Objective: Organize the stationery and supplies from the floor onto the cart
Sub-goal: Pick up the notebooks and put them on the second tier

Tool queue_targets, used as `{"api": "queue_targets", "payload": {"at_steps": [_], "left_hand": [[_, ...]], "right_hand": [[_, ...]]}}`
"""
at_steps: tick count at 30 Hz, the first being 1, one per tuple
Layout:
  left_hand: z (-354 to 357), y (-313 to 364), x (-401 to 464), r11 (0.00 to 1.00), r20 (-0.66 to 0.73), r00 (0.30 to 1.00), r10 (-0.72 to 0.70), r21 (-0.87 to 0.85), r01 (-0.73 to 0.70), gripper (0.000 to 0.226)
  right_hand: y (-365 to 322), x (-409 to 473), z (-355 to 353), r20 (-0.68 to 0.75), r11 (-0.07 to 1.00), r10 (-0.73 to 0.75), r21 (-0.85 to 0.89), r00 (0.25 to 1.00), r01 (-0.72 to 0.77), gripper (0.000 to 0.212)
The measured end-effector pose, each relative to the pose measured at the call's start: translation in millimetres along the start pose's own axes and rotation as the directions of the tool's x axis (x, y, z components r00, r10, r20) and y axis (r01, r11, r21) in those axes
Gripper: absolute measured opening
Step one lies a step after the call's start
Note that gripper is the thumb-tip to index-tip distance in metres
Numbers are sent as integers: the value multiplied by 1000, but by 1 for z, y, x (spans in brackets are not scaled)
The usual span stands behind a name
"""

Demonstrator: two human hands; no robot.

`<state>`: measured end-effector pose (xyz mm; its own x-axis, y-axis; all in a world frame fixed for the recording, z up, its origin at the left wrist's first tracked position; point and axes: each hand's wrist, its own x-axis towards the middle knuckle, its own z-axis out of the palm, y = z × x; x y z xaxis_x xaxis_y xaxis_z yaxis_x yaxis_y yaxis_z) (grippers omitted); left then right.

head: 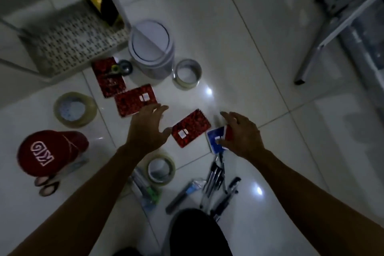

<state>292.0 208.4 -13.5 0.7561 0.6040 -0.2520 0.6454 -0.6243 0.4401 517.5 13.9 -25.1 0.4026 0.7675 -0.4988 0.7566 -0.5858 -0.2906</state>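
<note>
Fingers (228, 117) of the right hand (241, 133) curl around a small stack of little books, a blue book (216, 141) and a red one (228, 132), and hold them just over the floor (239, 48). The left hand (148, 129) is spread wide with nothing in it. It hangs over the floor between two red books. One red book (191, 128) lies flat between the two hands. Another red book (135, 101) lies just past the left fingertips. A third red book (108, 77) lies near the cart (68, 41), with a small roll of tape (124, 66) at its top corner.

A white round bin (151, 48) stands beside the cart. A roll of clear tape (188, 74) sits to its right. A big tape roll (74, 109) lies far to the left, and another tape roll (161, 169) lies under the left arm. Black pens (216, 176) lie in a bunch under the right wrist. A red cap (49, 151) sits on the left, close to a pair of scissors (46, 185). The room is dim and the picture is a bit blurry.
</note>
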Motion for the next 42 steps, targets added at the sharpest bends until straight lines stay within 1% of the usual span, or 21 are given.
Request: {"api": "queue_targets", "payload": {"at_steps": [2, 4, 6, 10, 12, 14, 15, 18, 20, 22, 24, 26, 28, 31, 33, 35, 37, 39, 42], "left_hand": [[20, 7, -2, 1000, 41, 999, -16, 27, 15, 69], [37, 19, -1, 999, 84, 996, -32, 28, 30, 76], [50, 33, 2, 998, 107, 993, -59, 32, 56, 85], [69, 51, 8, 989, 134, 985, -109, 117, 94, 98], [74, 54, 10, 983, 127, 985, -116, 159, 95, 91], [73, 52, 11, 981, 118, 989, -92, 182, 69, 78], [71, 50, 13, 981, 133, 988, -83, 184, 57, 76], [63, 41, 19, 985, 192, 980, -53, 169, 20, 83], [56, 33, 23, 984, 200, 979, -27, 177, -9, 86], [49, 24, 26, 977, 203, 979, -6, 208, -37, 89], [46, 13, 27, 972, 198, 980, 10, 229, -56, 91], [47, 8, 26, 971, 192, 981, 16, 231, -61, 90], [50, 9, 25, 971, 208, 978, -17, 236, -33, 93], [55, 14, 30, 978, 211, 976, -59, 206, 14, 95], [53, 14, 36, 978, 232, 972, -35, 209, -15, 89], [45, 9, 41, 967, 257, 966, -23, 252, -44, 78], [33, 0, 45, 966, 240, 970, -46, 257, -18, 74], [18, -14, 46, 975, 171, 982, -82, 216, 44, 79], [-7, -41, 43, 987, 83, 985, -153, 67, 147, 89]], "right_hand": [[16, -12, 10, 67, 1000, 7, -15, 998, -6, 112], [26, -17, 17, 52, 999, -16, -42, 998, 19, 122], [31, -16, 19, 16, 998, -25, -64, 1000, 26, 123], [35, -9, 18, 0, 997, -11, -72, 1000, 11, 111], [35, -8, 17, 11, 995, -18, -97, 1000, 19, 106], [33, -5, 13, 10, 993, -28, -118, 1000, 29, 104], [30, -4, 10, 7, 991, -38, -128, 999, 38, 103], [18, 2, 1, 28, 976, -129, -171, 991, 132, 104], [10, 7, 2, 56, 951, -229, -201, 972, 235, 105], [3, 12, 7, 70, 929, -287, -223, 955, 296, 103], [-3, 15, 11, 86, 923, -283, -246, 955, 296, 102], [-7, 14, 12, 89, 938, -233, -243, 968, 248, 102], [-7, 14, 12, 93, 948, -197, -234, 976, 213, 104], [-6, 17, 12, 132, 952, -185, -223, 974, 211, 107], [-6, 19, 11, 150, 949, -186, -227, 971, 217, 108], [-6, 20, 11, 159, 944, -193, -239, 968, 228, 109], [-7, 22, 10, 172, 935, -206, -257, 963, 246, 108], [-11, 25, 8, 182, 924, -212, -281, 960, 258, 102], [-22, 36, 6, 166, 929, -196, -285, 966, 238, 99]]}}
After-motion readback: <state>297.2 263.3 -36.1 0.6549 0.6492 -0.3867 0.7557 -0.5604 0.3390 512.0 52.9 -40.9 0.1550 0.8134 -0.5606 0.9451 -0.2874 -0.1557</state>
